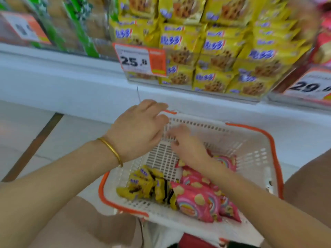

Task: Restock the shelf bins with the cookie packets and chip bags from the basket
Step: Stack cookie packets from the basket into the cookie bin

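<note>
A white plastic basket (254,158) with an orange rim sits on the floor in front of the shelf. Several yellow cookie packets (143,185) lie at its near left, and pink chip bags (198,196) lie beside them at the near right. My left hand (138,129), a gold bangle on its wrist, hovers over the basket's far left corner with fingers spread, holding nothing. My right hand (186,142) reaches down inside the basket above the bare floor of it, blurred, fingers apart and empty. The shelf bin (206,68) above is stacked with matching yellow cookie packets.
A price tag reading 25 (139,59) hangs on the yellow bin's left front. Green packs (75,24) fill the bin to the left, red packs (322,42) the bin to the right with a 29 tag (308,86). My knees flank the basket.
</note>
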{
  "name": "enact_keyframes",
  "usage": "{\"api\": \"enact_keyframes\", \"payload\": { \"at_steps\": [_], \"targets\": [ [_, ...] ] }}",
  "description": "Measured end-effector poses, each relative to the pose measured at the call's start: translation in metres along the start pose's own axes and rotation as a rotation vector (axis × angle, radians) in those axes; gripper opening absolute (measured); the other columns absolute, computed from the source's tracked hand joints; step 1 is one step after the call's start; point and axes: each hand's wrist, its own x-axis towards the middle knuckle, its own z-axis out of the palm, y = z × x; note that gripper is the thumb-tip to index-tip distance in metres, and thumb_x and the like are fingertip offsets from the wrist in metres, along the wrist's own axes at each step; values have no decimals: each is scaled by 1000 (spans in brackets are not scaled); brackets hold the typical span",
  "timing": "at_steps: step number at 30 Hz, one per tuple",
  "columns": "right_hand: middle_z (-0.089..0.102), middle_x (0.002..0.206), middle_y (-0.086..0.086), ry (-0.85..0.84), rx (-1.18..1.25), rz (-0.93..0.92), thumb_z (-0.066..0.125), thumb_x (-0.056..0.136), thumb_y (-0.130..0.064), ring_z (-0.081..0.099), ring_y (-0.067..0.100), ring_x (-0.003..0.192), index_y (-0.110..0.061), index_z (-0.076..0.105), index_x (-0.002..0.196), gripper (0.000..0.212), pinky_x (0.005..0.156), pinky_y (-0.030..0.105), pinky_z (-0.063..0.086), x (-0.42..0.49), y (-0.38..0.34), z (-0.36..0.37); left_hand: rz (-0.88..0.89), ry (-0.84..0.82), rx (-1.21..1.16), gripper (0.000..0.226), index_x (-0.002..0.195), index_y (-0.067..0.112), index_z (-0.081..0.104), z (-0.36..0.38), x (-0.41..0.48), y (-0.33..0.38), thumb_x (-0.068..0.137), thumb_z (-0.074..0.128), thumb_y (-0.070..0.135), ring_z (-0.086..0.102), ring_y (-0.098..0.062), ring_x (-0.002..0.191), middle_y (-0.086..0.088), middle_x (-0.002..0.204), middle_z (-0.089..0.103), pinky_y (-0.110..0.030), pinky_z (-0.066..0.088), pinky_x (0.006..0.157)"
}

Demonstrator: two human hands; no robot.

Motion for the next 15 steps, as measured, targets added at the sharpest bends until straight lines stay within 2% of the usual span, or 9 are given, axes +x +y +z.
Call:
{"api": "enact_keyframes", "payload": {
  "at_steps": [2,4,6,8,10,11,13,15],
  "targets": [
    [54,120,9,-348,33,106,47,92,-6,57,27,101,-13,54,121,31,82,38,48,1,22,61,14,-128,6,39,90,8,70,19,-21,-3,79,39,29,60,-37,104,-17,116,64,-47,57,69],
    [54,120,11,-517,29,225,44,91,-2,58,29,99,-12,47,125,35,74,37,49,-1,34,106,12,-211,19,29,86,10,71,28,-35,-8,77,50,29,63,-36,102,-16,113,65,-45,58,65],
    [57,106,12,-573,-78,284,45,88,-1,59,30,89,-13,43,118,33,70,41,46,-6,40,137,4,-234,13,21,83,11,72,32,-41,-13,74,61,27,64,-35,101,-14,111,67,-43,58,64],
    [56,92,8,-651,-185,289,49,87,-4,57,27,85,-11,37,125,40,71,39,42,-11,43,160,-4,-227,4,31,82,13,72,35,-42,-18,77,46,30,64,-33,100,-12,110,67,-41,58,63],
    [50,81,6,-743,-122,352,55,88,-7,53,24,78,-5,26,135,55,58,33,39,-14,48,175,-7,-226,-16,41,82,14,72,37,-39,-19,76,35,30,65,-32,99,-11,110,68,-40,58,64],
    [49,81,6,-770,-86,380,58,88,-9,54,23,78,-5,24,136,59,55,33,39,-15,51,180,-4,-229,-23,42,82,14,72,38,-38,-20,76,33,30,65,-31,100,-10,110,68,-40,59,64],
    [53,91,8,-781,-79,364,66,84,-17,56,25,87,-8,31,130,58,61,34,42,-14,54,183,16,-242,-22,42,82,15,72,41,-34,-22,75,33,30,64,-31,100,-10,109,68,-40,59,61],
    [54,99,7,-779,-121,287,71,79,-22,53,24,94,-12,46,112,42,70,31,40,-13,58,179,30,-280,-22,42,82,15,71,41,-31,-25,76,33,31,64,-31,100,-9,107,67,-41,58,60]
  ]
}}
